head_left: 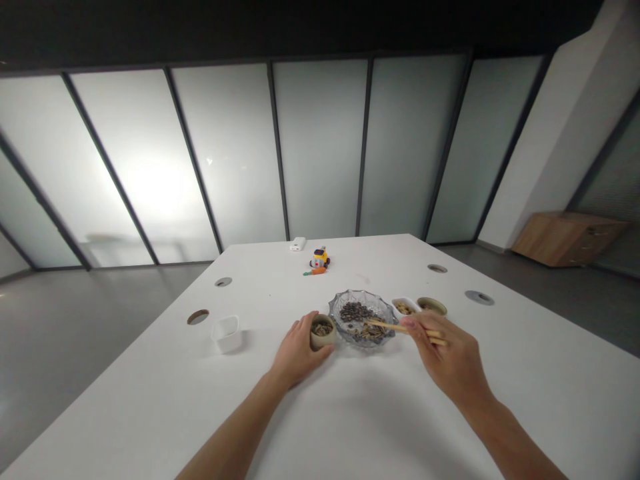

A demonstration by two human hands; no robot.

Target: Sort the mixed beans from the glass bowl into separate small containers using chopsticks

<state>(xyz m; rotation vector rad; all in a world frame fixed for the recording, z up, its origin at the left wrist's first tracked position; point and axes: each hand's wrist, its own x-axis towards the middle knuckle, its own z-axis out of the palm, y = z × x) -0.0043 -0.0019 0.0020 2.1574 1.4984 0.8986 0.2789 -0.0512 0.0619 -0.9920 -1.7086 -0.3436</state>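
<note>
My left hand (300,350) is wrapped round a small beige cup (323,341) on the table, which holds small brownish pieces that look like seeds. Right beside the cup stands a clear scalloped glass bowl (363,342). Dark seeds (355,311) lie at its back left, and striped, lighter ones (373,331) toward its front right. Wooden chopsticks (400,327) are gripped in my right hand (450,357), their tips down over the seeds in the bowl. Whether a seed is pinched between the tips is too small to tell.
A white dish (404,307) of yellowish pieces and another beige cup (432,306) stand right of the bowl. A clear plastic container (227,335) sits at left. Farther back are a yellow toy vehicle (320,257), an orange-and-green object (315,271) and a white device (298,244).
</note>
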